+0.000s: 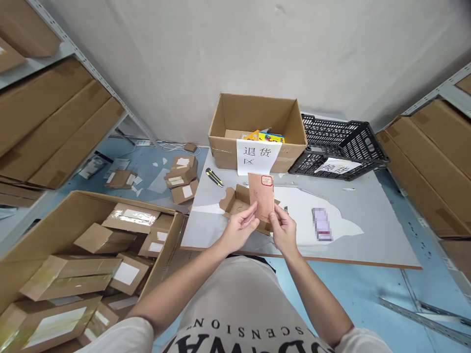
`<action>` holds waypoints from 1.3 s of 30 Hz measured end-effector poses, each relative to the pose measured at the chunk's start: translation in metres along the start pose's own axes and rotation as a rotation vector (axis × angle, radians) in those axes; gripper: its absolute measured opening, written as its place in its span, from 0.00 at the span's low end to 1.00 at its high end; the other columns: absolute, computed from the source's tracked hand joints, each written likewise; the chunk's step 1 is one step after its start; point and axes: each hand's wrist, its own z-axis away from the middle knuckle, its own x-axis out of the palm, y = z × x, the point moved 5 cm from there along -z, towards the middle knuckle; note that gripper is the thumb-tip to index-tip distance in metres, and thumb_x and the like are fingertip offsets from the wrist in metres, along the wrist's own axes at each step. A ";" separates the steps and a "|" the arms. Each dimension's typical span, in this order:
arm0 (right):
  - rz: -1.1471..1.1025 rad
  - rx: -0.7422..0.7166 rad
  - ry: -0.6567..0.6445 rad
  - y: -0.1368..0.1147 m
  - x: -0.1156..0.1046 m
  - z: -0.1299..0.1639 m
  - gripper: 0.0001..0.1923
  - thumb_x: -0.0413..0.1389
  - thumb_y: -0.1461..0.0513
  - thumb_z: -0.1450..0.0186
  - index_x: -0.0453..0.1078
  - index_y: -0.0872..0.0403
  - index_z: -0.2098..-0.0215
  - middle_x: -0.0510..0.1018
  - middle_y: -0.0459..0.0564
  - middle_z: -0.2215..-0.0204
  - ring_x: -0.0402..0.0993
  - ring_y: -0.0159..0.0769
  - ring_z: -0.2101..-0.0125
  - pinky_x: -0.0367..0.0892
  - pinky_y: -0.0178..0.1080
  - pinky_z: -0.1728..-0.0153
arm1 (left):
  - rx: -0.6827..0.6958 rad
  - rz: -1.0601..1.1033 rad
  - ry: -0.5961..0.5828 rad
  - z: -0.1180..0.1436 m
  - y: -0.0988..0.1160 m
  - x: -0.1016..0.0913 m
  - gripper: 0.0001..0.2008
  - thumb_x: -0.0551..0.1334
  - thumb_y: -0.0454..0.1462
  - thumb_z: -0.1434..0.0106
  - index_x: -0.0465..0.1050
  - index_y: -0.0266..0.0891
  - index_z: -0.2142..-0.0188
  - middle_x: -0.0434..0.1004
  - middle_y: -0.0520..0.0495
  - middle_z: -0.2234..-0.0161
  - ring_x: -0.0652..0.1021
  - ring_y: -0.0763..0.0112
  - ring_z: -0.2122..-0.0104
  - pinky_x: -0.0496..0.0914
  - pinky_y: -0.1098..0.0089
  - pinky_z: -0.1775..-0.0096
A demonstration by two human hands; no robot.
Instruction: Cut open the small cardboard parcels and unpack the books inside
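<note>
A thin, salmon-brown booklet (262,196) with a red-framed mark in its upper corner is held upright over the table. My left hand (240,228) pinches its lower left edge between thumb and fingers. Its lower right edge is gripped by my right hand (284,229), thumb on the front face. Behind and below the booklet lies a small opened cardboard box (230,202), partly hidden by it and by my hands. A yellow-and-black box cutter (214,177) rests to the left of that box. On the right is a blurred-out purple item (322,224).
A large carton (224,156) with a paper sign and colourful packs inside stands at the table's back, beside a black plastic crate (342,147). On the left, a big open carton (88,197) holds several parcels. More small boxes (184,179) are stacked by the table. Shelves flank both sides.
</note>
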 end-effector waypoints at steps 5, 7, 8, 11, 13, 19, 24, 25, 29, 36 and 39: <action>0.217 -0.158 -0.043 -0.014 0.009 0.010 0.22 0.53 0.58 0.37 0.66 0.48 0.45 0.74 0.48 0.51 0.73 0.44 0.53 0.69 0.45 0.52 | 0.040 0.107 0.013 -0.003 -0.004 0.002 0.32 0.66 0.41 0.44 0.60 0.41 0.41 0.57 0.40 0.39 0.60 0.55 0.40 0.57 0.55 0.41; 0.305 -0.234 -0.092 -0.017 0.013 0.013 0.22 0.54 0.60 0.38 0.66 0.46 0.44 0.73 0.48 0.49 0.73 0.43 0.52 0.69 0.44 0.51 | 0.052 0.124 0.015 -0.005 -0.003 0.000 0.32 0.67 0.41 0.45 0.62 0.40 0.42 0.61 0.39 0.41 0.63 0.55 0.41 0.59 0.56 0.42; 0.344 -0.275 -0.125 -0.018 0.015 0.014 0.23 0.54 0.60 0.38 0.65 0.46 0.44 0.72 0.48 0.48 0.72 0.43 0.51 0.68 0.45 0.49 | 0.058 0.121 0.015 -0.005 -0.002 -0.001 0.31 0.67 0.41 0.46 0.64 0.39 0.43 0.64 0.39 0.42 0.65 0.55 0.43 0.61 0.57 0.43; 0.430 -0.376 -0.230 -0.019 0.022 0.018 0.23 0.56 0.61 0.39 0.66 0.47 0.45 0.69 0.48 0.45 0.67 0.43 0.46 0.63 0.46 0.44 | 0.050 0.090 0.054 -0.007 -0.001 -0.004 0.24 0.67 0.42 0.47 0.71 0.37 0.51 0.73 0.40 0.50 0.72 0.56 0.49 0.66 0.59 0.47; 0.463 -0.407 -0.272 -0.016 0.023 0.017 0.22 0.55 0.61 0.39 0.67 0.47 0.46 0.69 0.48 0.46 0.66 0.43 0.46 0.62 0.47 0.43 | 0.013 0.090 0.105 -0.009 -0.003 -0.007 0.19 0.66 0.43 0.45 0.73 0.37 0.55 0.76 0.42 0.54 0.75 0.58 0.53 0.69 0.60 0.51; 0.420 -0.296 -0.002 -0.001 -0.009 -0.002 0.27 0.58 0.57 0.40 0.64 0.49 0.43 0.65 0.52 0.43 0.58 0.46 0.41 0.56 0.53 0.41 | -0.031 0.234 0.083 -0.015 -0.009 -0.014 0.22 0.65 0.44 0.44 0.70 0.38 0.51 0.76 0.43 0.55 0.76 0.61 0.55 0.70 0.63 0.53; 0.028 0.207 -0.237 0.029 -0.015 -0.012 0.27 0.55 0.50 0.40 0.65 0.51 0.45 0.76 0.54 0.54 0.78 0.42 0.61 0.75 0.43 0.64 | -0.092 0.307 0.059 -0.020 -0.012 -0.021 0.22 0.65 0.42 0.43 0.70 0.39 0.50 0.77 0.43 0.55 0.76 0.61 0.55 0.69 0.62 0.52; -0.040 0.284 -0.291 0.032 -0.014 -0.012 0.26 0.55 0.49 0.40 0.68 0.52 0.47 0.78 0.53 0.58 0.79 0.40 0.66 0.76 0.39 0.69 | -0.096 0.319 0.054 -0.021 -0.012 -0.022 0.22 0.65 0.42 0.44 0.70 0.39 0.50 0.76 0.43 0.54 0.76 0.61 0.55 0.69 0.62 0.52; -0.178 0.383 -0.287 0.034 -0.016 -0.013 0.25 0.59 0.50 0.44 0.71 0.53 0.52 0.80 0.50 0.65 0.79 0.36 0.70 0.75 0.34 0.72 | -0.112 0.316 0.043 -0.026 -0.012 -0.023 0.23 0.66 0.42 0.45 0.69 0.38 0.50 0.75 0.43 0.53 0.75 0.60 0.54 0.70 0.62 0.52; -0.185 0.334 -0.188 0.040 -0.021 -0.025 0.23 0.60 0.52 0.44 0.71 0.53 0.52 0.80 0.49 0.69 0.79 0.34 0.71 0.76 0.35 0.70 | -0.130 0.267 0.047 -0.034 -0.018 -0.031 0.22 0.65 0.43 0.43 0.69 0.40 0.50 0.74 0.42 0.51 0.76 0.60 0.54 0.71 0.63 0.55; -0.156 0.251 -0.152 0.037 -0.028 -0.060 0.23 0.60 0.52 0.44 0.72 0.53 0.53 0.80 0.48 0.68 0.78 0.33 0.72 0.76 0.36 0.70 | -0.133 0.174 0.112 -0.037 -0.026 -0.048 0.23 0.65 0.43 0.44 0.68 0.39 0.49 0.75 0.40 0.52 0.75 0.60 0.53 0.69 0.61 0.52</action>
